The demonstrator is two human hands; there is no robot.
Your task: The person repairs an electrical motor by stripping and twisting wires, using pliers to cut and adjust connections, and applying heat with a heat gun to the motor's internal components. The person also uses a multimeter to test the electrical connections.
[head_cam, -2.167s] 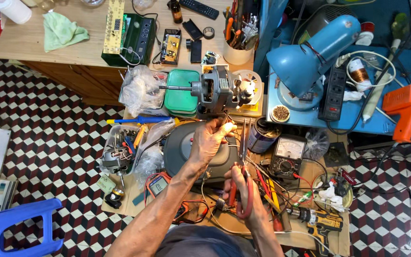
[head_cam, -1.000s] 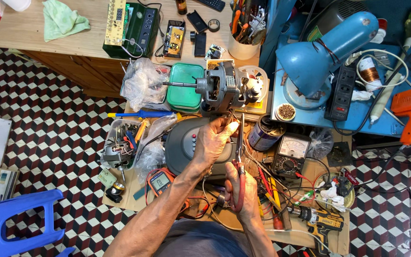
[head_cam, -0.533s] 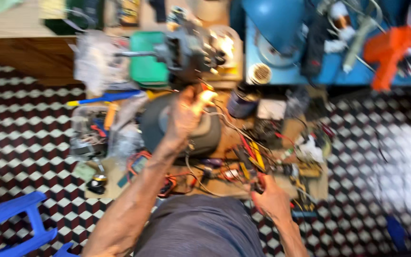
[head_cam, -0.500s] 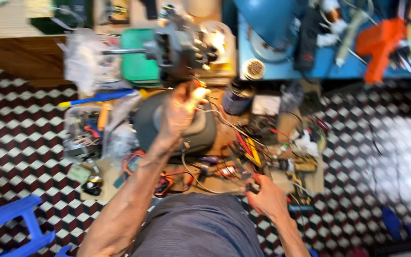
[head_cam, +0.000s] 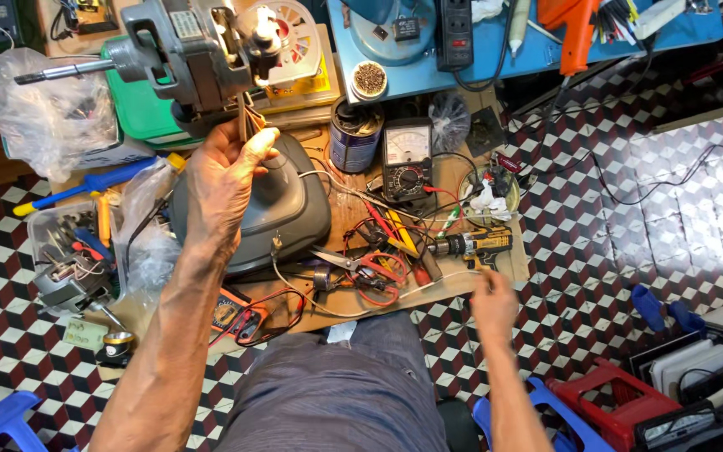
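On the low wooden board (head_cam: 462, 180) laid over the tiled floor (head_cam: 596, 218), the left hand (head_cam: 226, 180) is raised over a dark grey rounded housing (head_cam: 294, 209), its fingers pinched shut on a bundle of wires (head_cam: 248, 125) that hangs from the grey electric motor (head_cam: 190, 54). The motor sits just above the hand, its shaft pointing left, in front of a green box (head_cam: 140, 113). The right hand (head_cam: 494, 303) hovers at the board's near right edge, fingers loosely spread and holding nothing, just below a yellow cordless drill (head_cam: 474, 245). Red-handled scissors (head_cam: 366, 268) lie between the hands, and a meter (head_cam: 407, 155) stands beside a tin can (head_cam: 355, 134).
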